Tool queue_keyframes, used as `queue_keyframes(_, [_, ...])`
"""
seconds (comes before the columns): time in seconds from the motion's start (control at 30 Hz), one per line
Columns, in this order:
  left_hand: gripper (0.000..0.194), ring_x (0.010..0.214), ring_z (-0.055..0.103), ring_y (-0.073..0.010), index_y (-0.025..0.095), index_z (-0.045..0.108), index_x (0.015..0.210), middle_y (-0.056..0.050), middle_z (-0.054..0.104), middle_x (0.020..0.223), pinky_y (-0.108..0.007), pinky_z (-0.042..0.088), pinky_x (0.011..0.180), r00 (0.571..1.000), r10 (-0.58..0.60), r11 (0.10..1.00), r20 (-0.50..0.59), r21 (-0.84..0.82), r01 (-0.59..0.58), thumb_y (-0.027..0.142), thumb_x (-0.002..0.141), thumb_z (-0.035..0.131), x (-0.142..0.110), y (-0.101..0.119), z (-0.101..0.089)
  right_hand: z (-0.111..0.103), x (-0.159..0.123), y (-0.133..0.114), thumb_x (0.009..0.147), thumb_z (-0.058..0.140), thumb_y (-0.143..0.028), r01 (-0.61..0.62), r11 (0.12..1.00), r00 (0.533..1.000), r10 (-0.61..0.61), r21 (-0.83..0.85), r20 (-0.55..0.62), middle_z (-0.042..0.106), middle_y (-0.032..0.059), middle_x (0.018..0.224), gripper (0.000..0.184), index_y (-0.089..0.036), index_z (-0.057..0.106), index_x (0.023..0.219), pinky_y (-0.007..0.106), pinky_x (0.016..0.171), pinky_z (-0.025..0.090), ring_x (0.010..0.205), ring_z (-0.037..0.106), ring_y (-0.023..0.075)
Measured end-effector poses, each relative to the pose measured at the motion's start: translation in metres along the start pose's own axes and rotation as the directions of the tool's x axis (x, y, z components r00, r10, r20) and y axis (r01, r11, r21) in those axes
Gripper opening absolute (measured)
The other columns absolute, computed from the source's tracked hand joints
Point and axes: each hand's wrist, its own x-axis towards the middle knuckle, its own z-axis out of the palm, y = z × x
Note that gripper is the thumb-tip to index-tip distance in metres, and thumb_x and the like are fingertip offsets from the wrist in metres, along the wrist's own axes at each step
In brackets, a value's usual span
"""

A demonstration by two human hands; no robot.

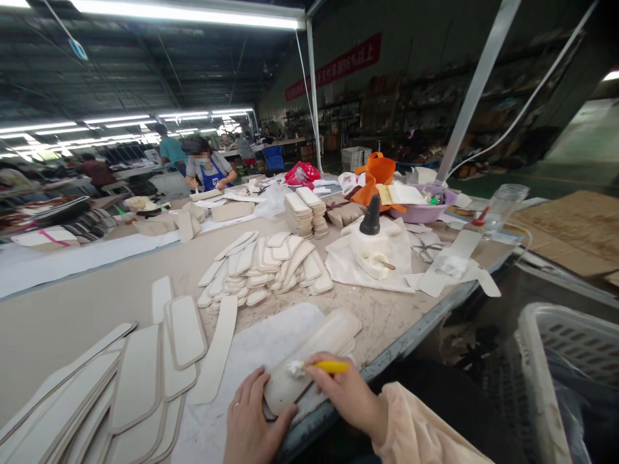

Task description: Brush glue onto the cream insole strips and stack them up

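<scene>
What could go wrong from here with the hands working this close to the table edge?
The long, pale, rounded panel lies close to the blue-grey table edge and could slip if the left hand eases off. White stuff at the tip of the slim yellow-handled tool in the right hand might smear onto the left fingers, which sit near it.

Dark roof lit by rows of tube lights [193,14]; red banner [333,67] marked "95%" hung on dark wall; green floor [561,164] seen at right.
</scene>
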Motion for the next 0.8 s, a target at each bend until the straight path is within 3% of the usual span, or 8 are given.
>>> queue_keyframes(0.07, [0.053, 0.112, 0.056, -0.0314, 0.019, 0.054, 0.109, -0.014, 0.059, 0.123, -0.050, 0.049, 0.089, 1.000, -0.024, 1.000, 0.012, -0.005, 0.024, 0.049, 0.068, 0.068, 0.000, 0.004, -0.003, -0.017, 0.014, 0.014, 0.089, 0.046, -0.043, -0.140, 0.989, 0.979, 0.146, 0.054, -0.145, 0.058, -0.0016, 0.057, 0.031, -0.018, 0.064, 0.088, 0.025, 0.060, 0.046, 0.057, 0.058, 0.0153])
queue_keyframes(0.23, [0.051, 0.116, 0.054, -0.0310, 0.019, 0.054, 0.110, -0.013, 0.059, 0.124, -0.050, 0.045, 0.093, 0.997, -0.065, 0.997, 0.031, -0.037, 0.066, 0.045, 0.068, 0.068, 0.001, 0.011, -0.009, -0.060, 0.028, 0.025, 0.085, 0.050, -0.049, -0.205, 0.979, 0.894, 0.190, 0.006, -0.406, 0.054, -0.0019, 0.055, 0.034, -0.017, 0.062, 0.077, 0.028, 0.064, 0.042, 0.058, 0.055, 0.0165])
queue_keyframes(0.3, [0.052, 0.116, 0.053, -0.0311, 0.018, 0.054, 0.110, -0.013, 0.058, 0.124, -0.050, 0.044, 0.094, 0.996, -0.077, 0.996, 0.042, -0.048, 0.079, 0.044, 0.068, 0.068, 0.001, 0.012, -0.010, -0.056, 0.023, 0.017, 0.085, 0.050, -0.050, -0.177, 0.977, 0.913, 0.207, 0.116, -0.352, 0.048, -0.0041, 0.052, 0.036, -0.018, 0.060, 0.074, 0.027, 0.058, 0.040, 0.052, 0.049, 0.0140])
queue_keyframes(0.4, [0.054, 0.118, 0.052, -0.0310, 0.018, 0.053, 0.112, -0.013, 0.057, 0.125, -0.050, 0.043, 0.095, 0.995, -0.085, 0.994, 0.058, -0.059, 0.088, 0.044, 0.067, 0.069, 0.001, 0.013, -0.011, -0.029, 0.012, 0.007, 0.087, 0.047, -0.049, -0.207, 0.946, 0.967, 0.237, 0.250, -0.095, 0.042, -0.0060, 0.048, 0.037, -0.019, 0.058, 0.068, 0.024, 0.050, 0.035, 0.045, 0.040, 0.0113])
queue_keyframes(0.5, [0.056, 0.117, 0.052, -0.0312, 0.018, 0.053, 0.112, -0.014, 0.057, 0.125, -0.049, 0.043, 0.095, 0.994, -0.095, 0.993, 0.061, -0.066, 0.099, 0.044, 0.065, 0.071, 0.001, 0.015, -0.012, -0.012, 0.008, 0.006, 0.087, 0.047, -0.046, -0.215, 0.965, 0.977, 0.210, 0.153, 0.048, 0.046, -0.0031, 0.048, 0.047, -0.019, 0.051, 0.049, 0.025, 0.058, 0.039, 0.050, 0.047, 0.0120])
queue_keyframes(0.6, [0.057, 0.118, 0.051, -0.0311, 0.017, 0.054, 0.111, -0.014, 0.057, 0.126, -0.049, 0.042, 0.096, 0.990, -0.115, 0.991, 0.076, -0.066, 0.120, 0.042, 0.063, 0.072, 0.000, 0.016, -0.014, -0.027, 0.014, 0.012, 0.086, 0.048, -0.046, -0.224, 0.975, 0.971, 0.221, -0.018, -0.094, 0.051, -0.0002, 0.050, 0.051, -0.020, 0.045, 0.042, 0.027, 0.069, 0.041, 0.058, 0.054, 0.0152])
queue_keyframes(0.7, [0.059, 0.120, 0.049, -0.0305, 0.016, 0.053, 0.112, -0.014, 0.055, 0.128, -0.048, 0.041, 0.097, 0.988, -0.126, 0.989, 0.090, -0.070, 0.133, 0.040, 0.063, 0.073, 0.000, 0.018, -0.015, -0.048, 0.022, 0.013, 0.084, 0.049, -0.048, -0.244, 0.968, 0.942, 0.219, -0.068, -0.255, 0.052, -0.0002, 0.051, 0.044, -0.021, 0.049, 0.049, 0.029, 0.067, 0.040, 0.057, 0.053, 0.0166])
queue_keyframes(0.8, [0.062, 0.120, 0.048, -0.0308, 0.017, 0.053, 0.113, -0.013, 0.055, 0.128, -0.049, 0.040, 0.098, 0.986, -0.131, 0.987, 0.099, -0.084, 0.140, 0.041, 0.060, 0.075, 0.000, 0.020, -0.016, -0.040, 0.021, 0.006, 0.086, 0.047, -0.049, -0.188, 0.981, 0.958, 0.194, 0.050, -0.212, 0.047, -0.0027, 0.049, 0.040, -0.021, 0.052, 0.058, 0.028, 0.059, 0.039, 0.051, 0.048, 0.0147])
